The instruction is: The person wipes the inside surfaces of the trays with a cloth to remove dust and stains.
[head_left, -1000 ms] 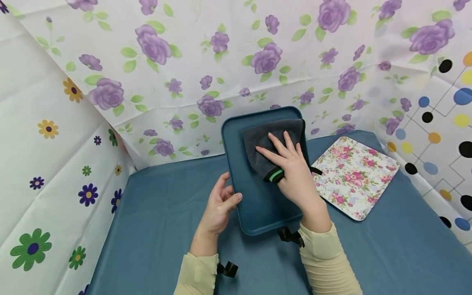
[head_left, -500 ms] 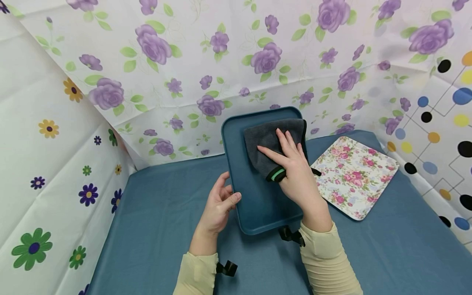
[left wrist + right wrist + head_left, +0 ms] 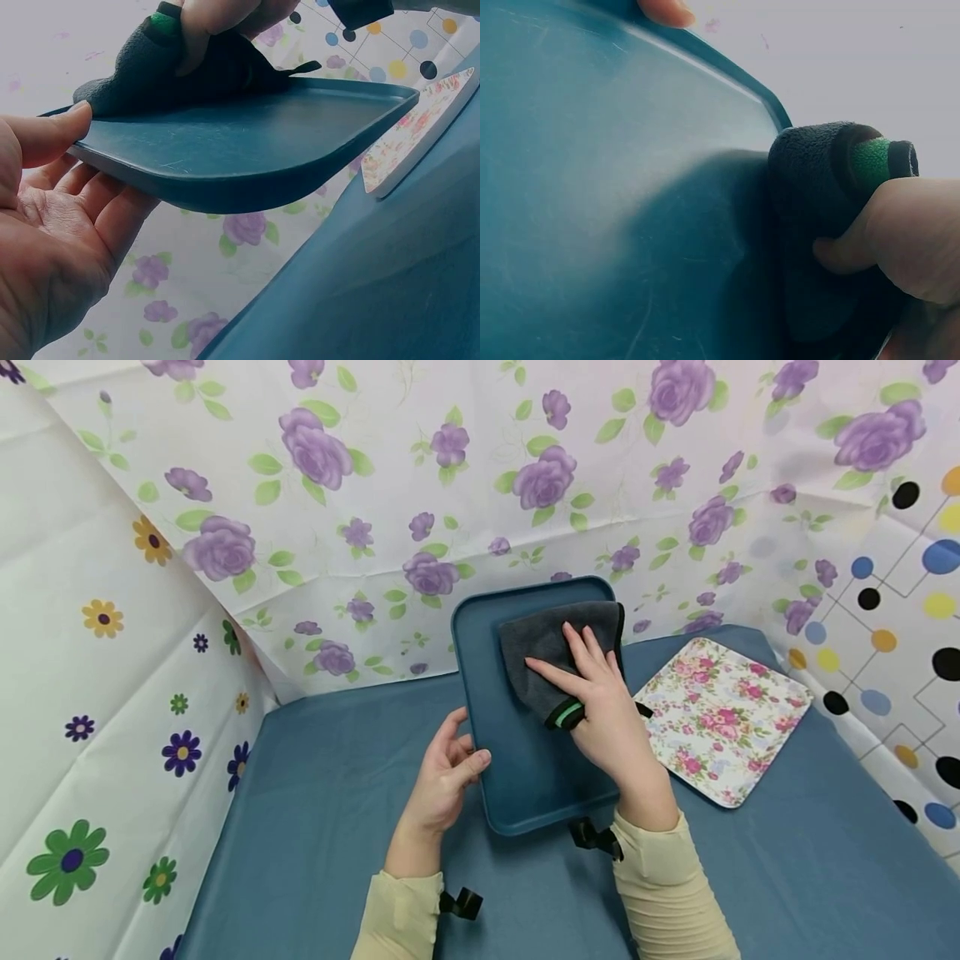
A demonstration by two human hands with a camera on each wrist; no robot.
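A blue rectangular tray is held tilted above the table. My left hand grips its left edge, thumb on the rim and fingers underneath, as the left wrist view shows. On the tray's upper right part lies a dark grey cloth with a black and green edge. My right hand presses on the cloth with spread fingers. In the right wrist view, the thumb lies against the folded cloth, and faint scratches mark the tray.
A white board with pink flowers lies on the blue-covered table at the right. Flowered and dotted sheets stand behind and at both sides. Small black devices are strapped at both wrists.
My right hand and the cloth have shifted slightly to the right on the tray, and the right fingers lie closer together than a second ago. The left hand keeps its hold.
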